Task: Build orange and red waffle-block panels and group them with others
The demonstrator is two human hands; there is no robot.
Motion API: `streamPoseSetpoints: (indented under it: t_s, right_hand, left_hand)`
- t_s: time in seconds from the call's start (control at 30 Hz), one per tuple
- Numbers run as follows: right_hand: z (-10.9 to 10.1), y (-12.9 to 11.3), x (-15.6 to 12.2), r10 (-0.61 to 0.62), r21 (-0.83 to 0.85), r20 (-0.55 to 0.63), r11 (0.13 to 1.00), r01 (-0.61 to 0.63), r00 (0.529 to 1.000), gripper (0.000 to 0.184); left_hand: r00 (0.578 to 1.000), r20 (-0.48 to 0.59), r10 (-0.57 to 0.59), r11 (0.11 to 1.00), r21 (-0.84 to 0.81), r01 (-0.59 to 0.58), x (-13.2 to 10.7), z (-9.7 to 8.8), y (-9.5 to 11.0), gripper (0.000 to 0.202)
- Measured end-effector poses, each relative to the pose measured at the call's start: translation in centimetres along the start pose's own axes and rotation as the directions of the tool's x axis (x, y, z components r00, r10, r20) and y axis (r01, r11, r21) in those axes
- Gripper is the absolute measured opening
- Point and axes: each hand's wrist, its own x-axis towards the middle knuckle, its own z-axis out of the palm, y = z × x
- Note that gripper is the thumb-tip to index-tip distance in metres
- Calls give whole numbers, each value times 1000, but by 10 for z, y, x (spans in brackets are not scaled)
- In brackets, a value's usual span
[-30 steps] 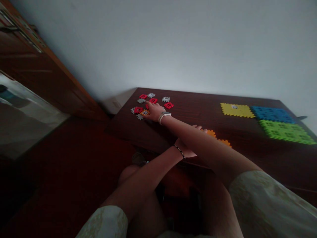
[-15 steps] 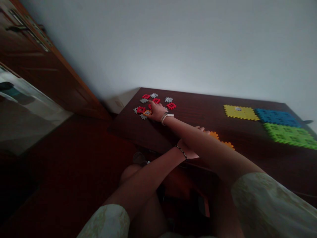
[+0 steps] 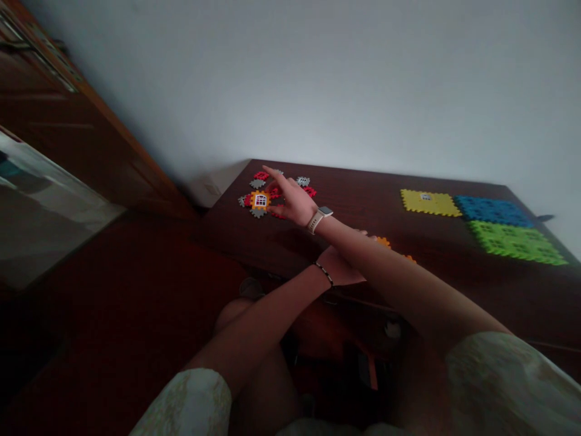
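My right hand (image 3: 295,200) reaches across to the far left of the dark table, a watch on its wrist. Between its thumb and fingers is an orange interlocking tile (image 3: 260,200) with a white window insert, its face tilted toward me; the index finger points out free. Red tiles (image 3: 273,192) and grey tiles (image 3: 258,183) lie around and under that hand. My left hand (image 3: 342,266), with a beaded bracelet, rests by the table's front under my right forearm. Its visible fingertips are stretched out beside joined orange tiles (image 3: 384,241); the forearm hides the rest.
On the right of the dark table (image 3: 354,200) lie a yellow tile panel (image 3: 431,204) with a white window piece, a blue panel (image 3: 492,211) and a green panel (image 3: 515,242). A wall (image 3: 340,91) stands behind. A wooden door (image 3: 86,133) is at the left.
My right hand has come up a little, and the orange window tile now tilts to face me. My left hand stays by the orange tiles. The view has shifted slightly.
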Motion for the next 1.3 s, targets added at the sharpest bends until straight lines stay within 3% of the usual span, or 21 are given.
streamPoseSetpoints:
  t_s: [0.1, 0.3, 0.47, 0.7, 0.9, 1.07, 1.3]
  right_hand:
    - [-21, -10, -25, 41, -25, 2, 999, -41, 999, 100]
    - [-66, -14, -83, 78, -80, -134, 993, -90, 988, 107]
    - [-111, -16, -135, 149, -127, -248, 975, -184, 957, 108]
    - [-159, 1, -199, 144, -189, -384, 955, -230, 912, 98]
    - [-173, 23, -243, 111, -194, -461, 956, -222, 881, 96]
    - [-174, 26, -274, 202, -167, -477, 935, -314, 855, 95]
    - [-177, 27, -306, 245, -199, -403, 917, -345, 882, 87]
  left_hand:
    - [999, 20, 28, 999, -25, -27, -1, 0, -2, 59]
    - [996, -74, -54, 981, -191, 39, -6, -9, -3, 82]
    - [995, -57, -81, 985, -155, 71, -7, -19, 0, 84]
    - [993, -93, -71, 992, -115, 60, -11, -15, -1, 83]
    - [994, -89, -64, 985, -165, 49, -13, -20, 0, 80]
    - [996, -72, -54, 985, -164, 42, -13, -25, 2, 78]
    - [997, -54, -53, 989, -142, 45, -15, -28, 5, 81]
